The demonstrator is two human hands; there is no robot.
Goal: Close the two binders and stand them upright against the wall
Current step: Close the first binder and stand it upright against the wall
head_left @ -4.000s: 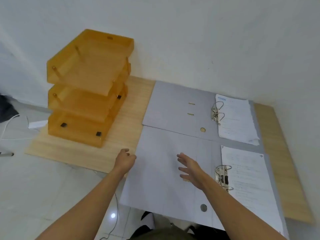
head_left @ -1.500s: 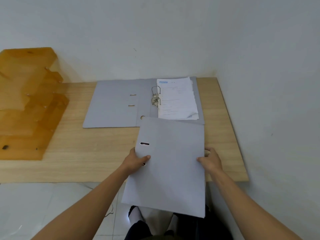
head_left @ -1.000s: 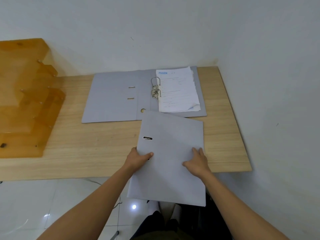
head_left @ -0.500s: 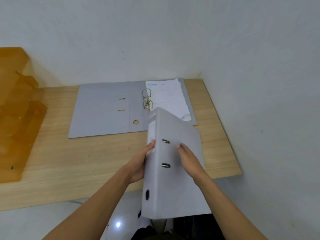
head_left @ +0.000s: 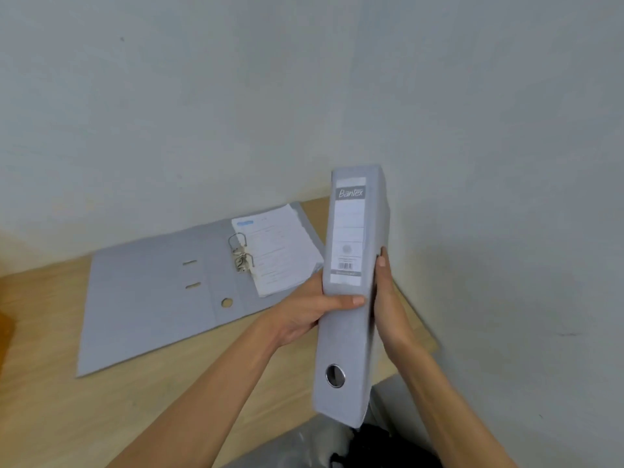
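Observation:
A closed grey binder (head_left: 347, 336) is held in the air above the table's right end, its labelled spine facing me, top end tilted away toward the wall. My left hand (head_left: 304, 312) grips its left cover, thumb across the spine. My right hand (head_left: 388, 298) presses flat on its right cover. The second grey binder (head_left: 152, 298) lies open and flat on the wooden table (head_left: 101, 407), with a stack of paper (head_left: 280, 248) on its rings (head_left: 241, 253), close to the back wall (head_left: 202, 113).
A white wall (head_left: 506, 197) runs along the table's right edge and meets the back wall in a corner behind the held binder. An orange edge (head_left: 5, 332) shows at the far left.
The near binder, shut and flat on the table a second ago, has been lifted and turned with its spine toward me. The view has swung up and right.

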